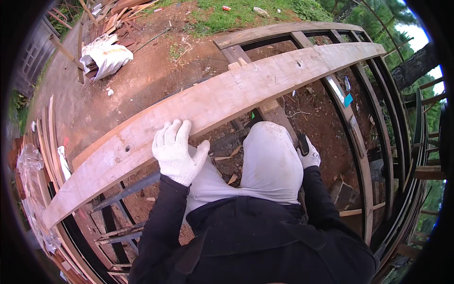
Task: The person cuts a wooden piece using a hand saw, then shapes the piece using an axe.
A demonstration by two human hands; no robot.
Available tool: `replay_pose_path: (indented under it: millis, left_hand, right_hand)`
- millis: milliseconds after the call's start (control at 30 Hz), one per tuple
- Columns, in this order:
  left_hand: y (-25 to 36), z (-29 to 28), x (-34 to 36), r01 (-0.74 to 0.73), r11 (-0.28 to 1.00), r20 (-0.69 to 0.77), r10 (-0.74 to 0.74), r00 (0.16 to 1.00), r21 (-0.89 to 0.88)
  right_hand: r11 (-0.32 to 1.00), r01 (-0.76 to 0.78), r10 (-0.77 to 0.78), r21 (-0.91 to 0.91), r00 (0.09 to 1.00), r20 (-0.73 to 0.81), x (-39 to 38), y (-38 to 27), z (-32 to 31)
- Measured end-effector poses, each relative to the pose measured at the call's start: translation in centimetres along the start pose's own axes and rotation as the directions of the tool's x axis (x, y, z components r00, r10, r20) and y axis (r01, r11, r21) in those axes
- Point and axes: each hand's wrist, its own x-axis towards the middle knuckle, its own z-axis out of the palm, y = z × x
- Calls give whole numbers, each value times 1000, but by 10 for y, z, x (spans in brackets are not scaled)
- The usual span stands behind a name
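A long pale wooden plank (227, 97) lies across in front of me, running from the lower left to the upper right. My left hand (177, 154), in a white knitted glove, rests on the plank's near edge with its fingers stretched out over the top face and its thumb apart. Beside my right knee, my right hand (309, 154), also gloved, is closed around a dark handle-like object (303, 143). Most of that object is hidden, so its kind cannot be made out.
Dark frame bars (359, 142) cross over the reddish dirt on the right, with another board (283, 32) along their far end. Stacked wood strips (52, 146) stand at the left. A white sack (106, 57) and scrap wood (120, 23) lie beyond. A tree trunk (418, 66) is at the right.
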Motion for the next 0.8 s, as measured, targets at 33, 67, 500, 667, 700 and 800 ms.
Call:
replay_pose_path:
  millis: [33, 67, 500, 667, 700, 800]
  left_hand:
    - [0, -8, 13, 50, 987, 29, -46, 999, -155]
    - [4, -17, 31, 39, 988, 29, -35, 999, -153]
    - [9, 66, 129, -25, 997, 440, -11, 898, 75]
    - [21, 65, 135, 31, 991, 454, -86, 887, 128]
    - [22, 63, 130, 56, 986, 442, -120, 889, 155]
    - [14, 55, 133, 70, 986, 434, -131, 891, 155]
  right_hand:
    - [1000, -16, 16, -15, 1000, 13, 0, -4, -3]
    - [999, -34, 34, -30, 999, 26, 0, -6, -5]
    - [994, -74, 77, -85, 997, 29, -8, -24, -14]
    - [994, -80, 84, -75, 995, 52, -4, -23, -21]
    - [995, -63, 68, -78, 995, 67, -6, -23, -22]
    - [994, -49, 53, -93, 997, 47, 8, -35, -22]
